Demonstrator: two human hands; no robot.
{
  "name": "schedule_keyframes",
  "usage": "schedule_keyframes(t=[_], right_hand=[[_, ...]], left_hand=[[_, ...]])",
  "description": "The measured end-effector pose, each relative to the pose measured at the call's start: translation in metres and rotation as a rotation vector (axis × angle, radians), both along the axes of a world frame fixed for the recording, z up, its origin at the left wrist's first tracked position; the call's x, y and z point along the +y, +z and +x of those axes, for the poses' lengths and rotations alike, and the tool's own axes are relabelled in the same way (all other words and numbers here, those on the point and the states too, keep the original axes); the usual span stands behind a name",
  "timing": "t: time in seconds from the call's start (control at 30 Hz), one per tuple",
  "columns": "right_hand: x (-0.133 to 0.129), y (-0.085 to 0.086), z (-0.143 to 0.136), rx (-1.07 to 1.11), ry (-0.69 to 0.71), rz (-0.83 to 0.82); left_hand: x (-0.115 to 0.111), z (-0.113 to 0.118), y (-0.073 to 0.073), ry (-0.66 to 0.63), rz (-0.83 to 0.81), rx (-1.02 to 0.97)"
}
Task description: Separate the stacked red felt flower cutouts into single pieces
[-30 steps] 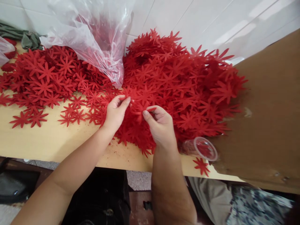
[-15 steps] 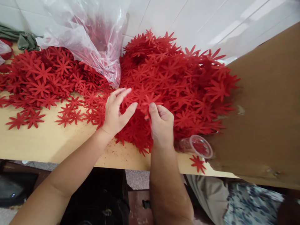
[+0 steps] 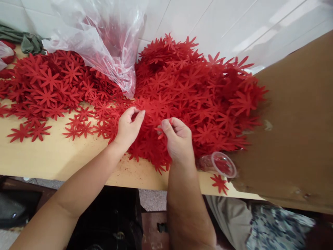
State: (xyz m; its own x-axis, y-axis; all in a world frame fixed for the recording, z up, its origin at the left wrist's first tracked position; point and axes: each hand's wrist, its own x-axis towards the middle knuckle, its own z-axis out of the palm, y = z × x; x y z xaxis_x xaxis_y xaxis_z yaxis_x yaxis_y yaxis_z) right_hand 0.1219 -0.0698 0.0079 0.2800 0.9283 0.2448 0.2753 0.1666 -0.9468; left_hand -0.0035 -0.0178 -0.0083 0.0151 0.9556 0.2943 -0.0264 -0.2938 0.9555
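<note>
Red flower-shaped pieces lie in a large heap [image 3: 208,93] in front of both hands, with a second heap [image 3: 47,86] to the left. My left hand [image 3: 131,125] is over the near left side of the large heap, thumb and fingertips brought together around a red flower piece [image 3: 142,104]. To its right, my right hand [image 3: 178,133] pinches a small red piece [image 3: 160,132] between thumb and curled fingers. The two hands are apart. How much of each piece is gripped is hidden by the fingers.
A clear plastic bag [image 3: 111,52] stands between the heaps. A clear cup [image 3: 223,165] lies on its side beside a loose flower [image 3: 219,184]. Cardboard [image 3: 293,125] bounds the right; the wooden table [image 3: 31,159] has its edge nearest me.
My left hand's fingers have closed from an open spread and moved slightly down. My right hand has turned a little, its red piece shifting slightly left.
</note>
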Motion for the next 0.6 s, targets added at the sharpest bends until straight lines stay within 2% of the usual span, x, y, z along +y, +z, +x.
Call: schedule_keyframes(t=[0.1, 0.17, 0.27, 0.33, 0.47, 0.53, 0.6], right_hand=[[-0.003, -0.002, 0.012, -0.092, -0.122, 0.055], [-0.009, -0.005, 0.019, -0.291, -0.198, 0.076], [-0.021, -0.014, 0.027, -0.588, -0.253, 0.023], [-0.029, -0.023, 0.027, -0.682, -0.212, -0.07], [-0.031, -0.037, 0.011, -0.709, 0.004, -0.272], [-0.025, -0.04, 0.0, -0.703, 0.076, -0.328], [-0.017, -0.042, -0.008, -0.707, 0.074, -0.322]], left_hand=[[0.002, -0.005, 0.001, 0.083, 0.058, 0.128], [-0.001, -0.007, 0.0, 0.139, 0.117, 0.34], [-0.005, -0.007, -0.004, 0.176, 0.102, 0.592], [-0.006, -0.006, -0.008, 0.149, 0.062, 0.664], [-0.003, -0.005, -0.015, -0.011, -0.016, 0.739], [-0.003, -0.006, -0.016, -0.076, -0.024, 0.76], [-0.002, -0.006, -0.016, -0.097, -0.02, 0.747]])
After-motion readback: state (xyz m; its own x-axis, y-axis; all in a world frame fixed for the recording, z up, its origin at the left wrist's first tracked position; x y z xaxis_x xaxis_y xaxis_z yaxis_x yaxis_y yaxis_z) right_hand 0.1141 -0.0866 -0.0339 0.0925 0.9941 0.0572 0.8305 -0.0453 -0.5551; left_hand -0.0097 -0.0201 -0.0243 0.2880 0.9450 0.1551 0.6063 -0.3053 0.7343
